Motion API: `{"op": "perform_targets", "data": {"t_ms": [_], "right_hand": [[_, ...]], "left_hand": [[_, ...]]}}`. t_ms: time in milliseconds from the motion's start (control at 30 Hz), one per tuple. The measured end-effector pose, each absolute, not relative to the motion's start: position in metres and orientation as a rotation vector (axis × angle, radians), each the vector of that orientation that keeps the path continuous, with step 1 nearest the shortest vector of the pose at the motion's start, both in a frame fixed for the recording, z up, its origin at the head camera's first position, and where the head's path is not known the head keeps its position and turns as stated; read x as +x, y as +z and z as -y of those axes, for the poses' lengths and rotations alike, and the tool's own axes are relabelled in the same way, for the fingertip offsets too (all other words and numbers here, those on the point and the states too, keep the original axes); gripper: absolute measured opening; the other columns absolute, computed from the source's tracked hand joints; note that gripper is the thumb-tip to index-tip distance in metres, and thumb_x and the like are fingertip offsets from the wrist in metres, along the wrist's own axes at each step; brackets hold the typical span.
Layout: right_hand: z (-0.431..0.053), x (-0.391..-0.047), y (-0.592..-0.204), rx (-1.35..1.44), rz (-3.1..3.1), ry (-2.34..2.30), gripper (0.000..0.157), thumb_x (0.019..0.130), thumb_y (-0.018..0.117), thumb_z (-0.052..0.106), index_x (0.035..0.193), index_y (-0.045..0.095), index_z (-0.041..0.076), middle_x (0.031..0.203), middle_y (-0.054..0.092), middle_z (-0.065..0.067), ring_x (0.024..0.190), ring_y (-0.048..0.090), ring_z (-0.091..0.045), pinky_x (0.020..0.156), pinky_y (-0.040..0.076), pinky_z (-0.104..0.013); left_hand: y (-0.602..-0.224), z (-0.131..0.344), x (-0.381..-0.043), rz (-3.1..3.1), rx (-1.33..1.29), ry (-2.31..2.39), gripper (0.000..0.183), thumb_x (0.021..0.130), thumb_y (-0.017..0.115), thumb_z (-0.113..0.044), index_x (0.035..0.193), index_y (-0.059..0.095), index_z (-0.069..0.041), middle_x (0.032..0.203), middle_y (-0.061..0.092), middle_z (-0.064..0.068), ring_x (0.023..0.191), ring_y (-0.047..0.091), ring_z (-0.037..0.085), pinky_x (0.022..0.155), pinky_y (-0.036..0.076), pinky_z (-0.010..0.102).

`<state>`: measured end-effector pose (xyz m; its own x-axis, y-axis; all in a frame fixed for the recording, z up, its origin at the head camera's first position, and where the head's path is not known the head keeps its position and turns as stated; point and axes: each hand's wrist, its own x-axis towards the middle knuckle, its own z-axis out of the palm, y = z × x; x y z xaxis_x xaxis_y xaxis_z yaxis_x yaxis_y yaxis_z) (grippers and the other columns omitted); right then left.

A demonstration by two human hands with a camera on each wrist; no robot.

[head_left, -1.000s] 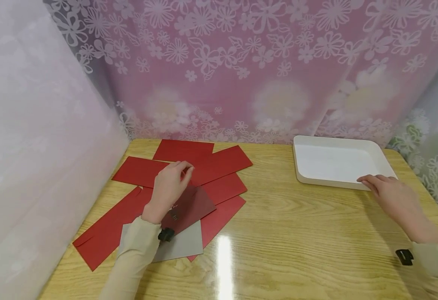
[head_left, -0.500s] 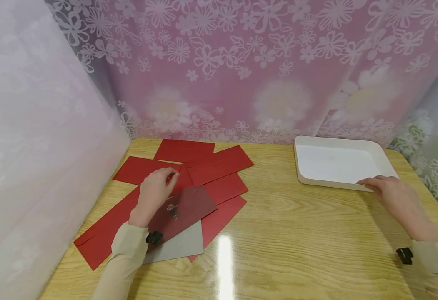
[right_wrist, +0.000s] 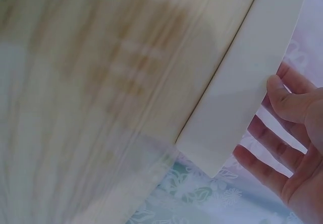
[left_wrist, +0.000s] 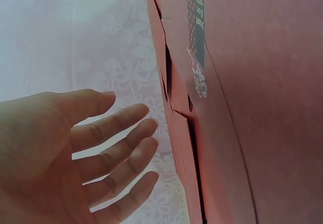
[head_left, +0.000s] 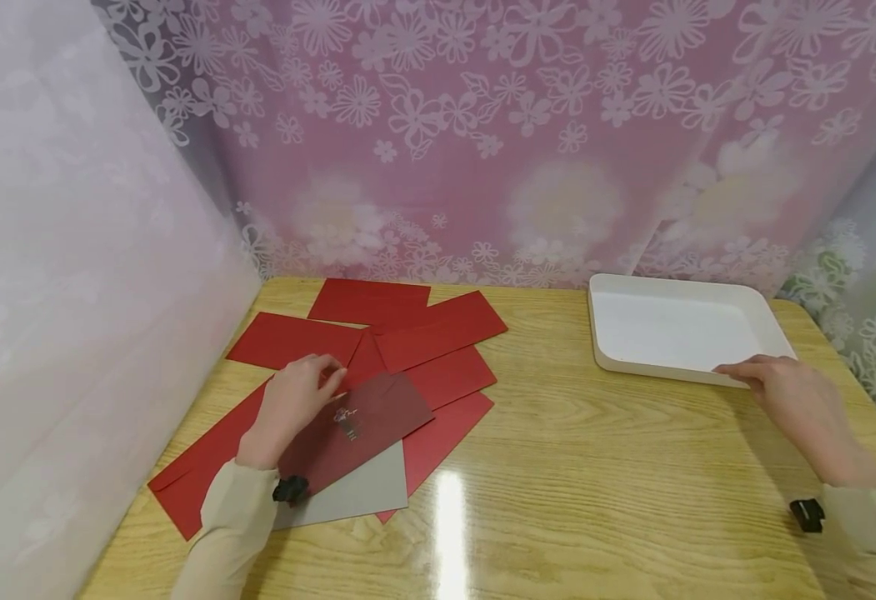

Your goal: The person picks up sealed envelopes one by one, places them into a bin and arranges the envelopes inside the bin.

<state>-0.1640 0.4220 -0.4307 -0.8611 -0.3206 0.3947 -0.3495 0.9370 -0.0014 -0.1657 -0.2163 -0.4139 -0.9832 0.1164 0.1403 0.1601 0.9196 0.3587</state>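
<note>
My left hand (head_left: pixel 297 400) hovers over a spread of envelopes, its fingers loosely bent and holding nothing. In the left wrist view the fingers (left_wrist: pixel 113 156) are spread apart from the paper. Nearest beneath it lies a dark maroon envelope (head_left: pixel 377 425) with a small printed label and drawing. Under that sticks out a grey envelope (head_left: pixel 362 492). Several red envelopes overlap around them, one red envelope (head_left: pixel 441 329) pointing to the right. At the right, my right hand (head_left: pixel 801 408) pinches the near rim of a white tray (head_left: pixel 655 367), thumb outside, other fingers over the inner side.
The wooden table (head_left: pixel 558 467) reaches back to a pink floral curtain (head_left: pixel 438 167). A pale sheet (head_left: pixel 92 250) hangs along the left edge. Another floral cloth (head_left: pixel 858 283) closes off the right side. Both wrists wear small black cameras.
My left hand has moved left and toward me, uncovering more of the maroon envelope and the red ones behind it. The right hand stays at the tray's rim, the tray almost still.
</note>
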Motion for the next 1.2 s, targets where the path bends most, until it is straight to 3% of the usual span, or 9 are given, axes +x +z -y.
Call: {"op": "perform_targets", "data": {"t_ms": [333, 633, 1000, 1200], "right_hand": [[-0.418, -0.159, -0.434, 0.465, 2.712, 0.084, 0.027, 0.084, 0.073, -0.007, 0.107, 0.078, 0.006, 0.093, 0.073, -0.017, 0.044, 0.028, -0.009, 0.042, 0.02, -0.027], [-0.416, -0.156, -0.434, 0.507, 2.682, 0.103, 0.023, 0.086, 0.072, -0.006, 0.104, 0.079, 0.006, 0.092, 0.074, -0.016, 0.044, 0.022, -0.002, 0.042, 0.018, -0.025], [-0.41, -0.152, -0.432, 0.551, 2.652, 0.097, 0.024, 0.081, 0.076, -0.004, 0.102, 0.08, 0.007, 0.088, 0.074, -0.014, 0.044, 0.024, -0.002, 0.042, 0.018, -0.024], [-0.406, -0.149, -0.431, 0.582, 2.657, 0.103, 0.018, 0.088, 0.072, -0.001, 0.101, 0.08, 0.007, 0.086, 0.074, -0.013, 0.044, 0.034, -0.005, 0.04, 0.021, -0.024]], "left_hand": [[-0.416, 0.222, -0.155, 3.06, -0.222, -0.562, 0.022, 0.094, 0.074, -0.026, 0.106, 0.071, -0.007, 0.086, 0.063, 0.006, 0.06, 0.051, 0.014, 0.052, 0.043, 0.029], [-0.417, 0.221, -0.147, 3.129, -0.257, -0.552, 0.03, 0.091, 0.077, -0.033, 0.1, 0.067, -0.007, 0.085, 0.059, 0.005, 0.068, 0.053, 0.014, 0.058, 0.048, 0.033], [-0.433, 0.215, -0.146, 3.058, -0.3, -0.247, 0.048, 0.08, 0.085, -0.044, 0.087, 0.058, -0.005, 0.078, 0.053, 0.007, 0.067, 0.051, 0.019, 0.057, 0.052, 0.037], [-0.438, 0.215, -0.147, 2.949, -0.369, -0.115, 0.053, 0.074, 0.088, -0.045, 0.079, 0.054, -0.005, 0.072, 0.05, 0.007, 0.068, 0.055, 0.024, 0.067, 0.052, 0.046]]}}
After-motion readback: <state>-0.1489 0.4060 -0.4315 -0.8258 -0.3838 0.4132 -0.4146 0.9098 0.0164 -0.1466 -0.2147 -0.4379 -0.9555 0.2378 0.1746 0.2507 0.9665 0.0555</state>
